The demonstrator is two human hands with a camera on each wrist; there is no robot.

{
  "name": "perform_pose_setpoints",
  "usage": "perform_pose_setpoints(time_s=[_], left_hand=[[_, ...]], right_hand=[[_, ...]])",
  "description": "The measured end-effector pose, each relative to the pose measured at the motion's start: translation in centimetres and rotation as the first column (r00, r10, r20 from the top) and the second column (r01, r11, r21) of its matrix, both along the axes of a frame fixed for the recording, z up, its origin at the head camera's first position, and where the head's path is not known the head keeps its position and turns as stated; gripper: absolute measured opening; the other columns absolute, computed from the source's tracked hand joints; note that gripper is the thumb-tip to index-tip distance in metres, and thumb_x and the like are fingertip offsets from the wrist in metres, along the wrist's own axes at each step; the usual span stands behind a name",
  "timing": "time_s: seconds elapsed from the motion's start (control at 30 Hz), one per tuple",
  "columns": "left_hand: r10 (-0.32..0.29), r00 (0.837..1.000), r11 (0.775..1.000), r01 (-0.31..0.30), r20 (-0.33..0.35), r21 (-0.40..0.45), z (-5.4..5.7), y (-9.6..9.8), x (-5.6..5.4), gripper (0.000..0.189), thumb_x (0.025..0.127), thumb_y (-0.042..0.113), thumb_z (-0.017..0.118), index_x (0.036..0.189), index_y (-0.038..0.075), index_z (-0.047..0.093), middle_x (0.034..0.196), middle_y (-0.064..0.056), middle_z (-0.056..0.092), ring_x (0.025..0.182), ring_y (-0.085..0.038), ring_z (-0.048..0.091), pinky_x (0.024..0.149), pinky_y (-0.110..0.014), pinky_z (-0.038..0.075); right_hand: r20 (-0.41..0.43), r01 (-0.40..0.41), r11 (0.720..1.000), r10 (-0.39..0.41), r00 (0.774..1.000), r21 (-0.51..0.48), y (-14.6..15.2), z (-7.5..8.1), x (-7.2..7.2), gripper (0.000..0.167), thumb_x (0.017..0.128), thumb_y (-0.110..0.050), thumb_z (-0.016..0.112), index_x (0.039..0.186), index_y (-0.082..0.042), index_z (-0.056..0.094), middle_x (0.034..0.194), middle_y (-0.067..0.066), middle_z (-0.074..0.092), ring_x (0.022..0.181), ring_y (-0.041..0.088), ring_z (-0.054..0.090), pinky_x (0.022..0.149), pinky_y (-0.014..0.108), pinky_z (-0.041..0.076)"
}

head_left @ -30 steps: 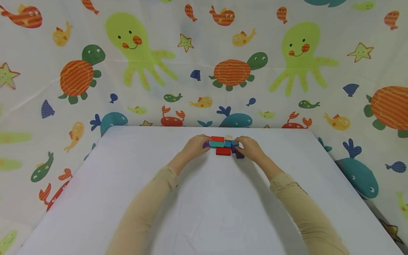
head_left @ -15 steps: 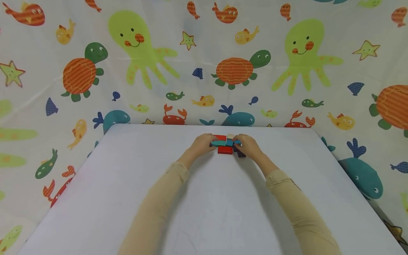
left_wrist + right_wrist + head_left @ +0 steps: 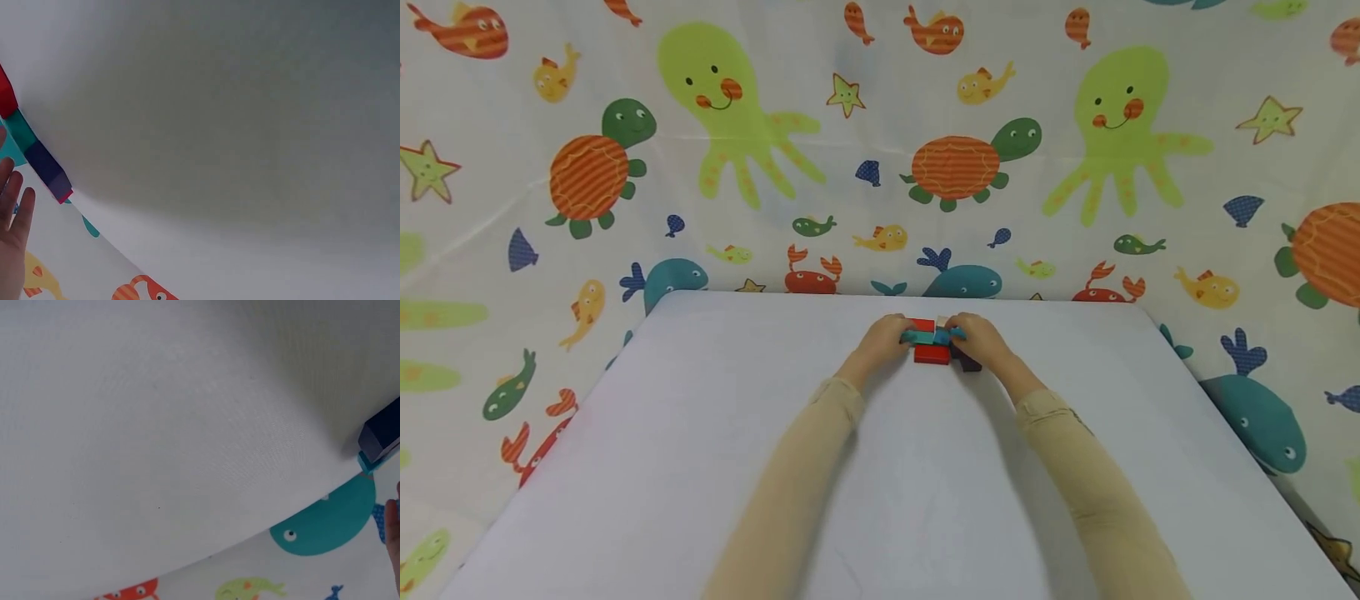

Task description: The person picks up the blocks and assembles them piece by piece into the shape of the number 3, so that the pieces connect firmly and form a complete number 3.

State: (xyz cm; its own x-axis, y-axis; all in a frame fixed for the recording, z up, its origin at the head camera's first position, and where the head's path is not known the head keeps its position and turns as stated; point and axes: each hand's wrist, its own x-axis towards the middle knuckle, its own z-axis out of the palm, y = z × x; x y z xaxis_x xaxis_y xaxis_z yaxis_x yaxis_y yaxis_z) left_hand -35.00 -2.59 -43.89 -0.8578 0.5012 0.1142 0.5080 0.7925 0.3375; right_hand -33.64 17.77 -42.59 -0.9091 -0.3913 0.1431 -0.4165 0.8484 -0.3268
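Observation:
Toy blocks are gathered near the table's far edge. My left hand (image 3: 882,342) pinches the left end of a teal block (image 3: 922,337), beside a blue block (image 3: 942,337). From the other side, my right hand (image 3: 981,340) pinches a light-blue block (image 3: 957,332). A red block (image 3: 932,355) lies in front, and another red block (image 3: 922,324) shows behind. Dark purple blocks (image 3: 970,364) sit below my right hand. In the left wrist view, left fingers (image 3: 24,212) appear beyond a purple block (image 3: 47,165). Both thumbs are hidden in the wrist views.
A white cloth covers the table (image 3: 880,500). Behind the far edge hangs a curtain (image 3: 850,150) printed with sea animals, which also runs along both sides. A pale block (image 3: 941,321) shows partly beside the right fingers.
My left hand has moved right onto the teal block's end, covering the purple block there. My right hand has shifted slightly left over the light-blue and pale blocks. The head view has shifted a little.

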Motion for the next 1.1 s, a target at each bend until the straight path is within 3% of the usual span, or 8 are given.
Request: perform_pose_setpoints(time_s=[0.27, 0.5, 0.67, 0.93, 1.1], left_hand=[[-0.005, 0.996, 0.999, 0.0, -0.086, -0.054, -0.4, 0.3, -0.2, 0.024, 0.086, 0.009, 0.067, 0.11, 0.005, 0.068, 0.108, -0.009, 0.067, 0.102, -0.023, 0.06, 0.092, -0.032, 0.049], [-0.038, 0.995, 0.998, 0.033, -0.093, -0.055, -0.6, 0.4, -0.2, 0.024, 0.087, 0.007, 0.065, 0.11, 0.003, 0.068, 0.11, -0.012, 0.066, 0.101, -0.025, 0.061, 0.092, -0.033, 0.049], [-0.044, 0.995, 0.993, 0.034, -0.086, -0.111, -0.2, 0.7, -0.3, 0.024, 0.086, 0.007, 0.066, 0.11, 0.004, 0.069, 0.109, -0.011, 0.066, 0.099, -0.024, 0.061, 0.092, -0.032, 0.049], [-0.028, 0.996, 0.992, 0.016, -0.086, -0.129, -0.2, 1.0, -0.8, 0.026, 0.086, 0.004, 0.065, 0.112, 0.007, 0.069, 0.106, -0.01, 0.066, 0.097, -0.022, 0.061, 0.093, -0.03, 0.049], [-0.01, 0.999, 0.992, 0.005, -0.037, -0.123, -0.2, 1.2, -1.2, 0.026, 0.088, 0.003, 0.063, 0.113, 0.005, 0.069, 0.108, -0.013, 0.065, 0.1, -0.025, 0.06, 0.095, -0.032, 0.048]], right_hand=[[0.014, -0.007, 0.998, 0.008, 1.0, -0.066, -0.1, -0.3, -1.3, 0.022, 0.087, 0.002, 0.06, 0.109, 0.004, 0.065, 0.113, 0.02, 0.066, 0.108, 0.034, 0.06, 0.098, 0.045, 0.045], [0.029, -0.04, 0.998, 0.042, 0.999, -0.047, -0.5, -1.7, -1.6, 0.022, 0.086, 0.001, 0.061, 0.108, 0.004, 0.065, 0.109, 0.019, 0.068, 0.105, 0.033, 0.061, 0.097, 0.043, 0.047], [0.042, -0.072, 0.996, 0.074, 0.996, -0.046, -0.6, -1.7, -1.8, 0.021, 0.084, 0.004, 0.062, 0.104, 0.004, 0.066, 0.103, 0.018, 0.068, 0.099, 0.031, 0.062, 0.094, 0.043, 0.048], [0.105, -0.127, 0.986, 0.116, 0.988, 0.108, -0.5, -0.1, -2.5, 0.029, 0.083, 0.005, 0.063, 0.112, 0.002, 0.064, 0.114, 0.018, 0.066, 0.11, 0.033, 0.058, 0.1, 0.046, 0.043], [0.155, -0.121, 0.974, 0.092, 0.984, 0.19, -0.6, 0.8, -2.5, 0.033, 0.084, 0.004, 0.062, 0.117, -0.002, 0.064, 0.119, 0.016, 0.064, 0.117, 0.034, 0.055, 0.103, 0.054, 0.037]])
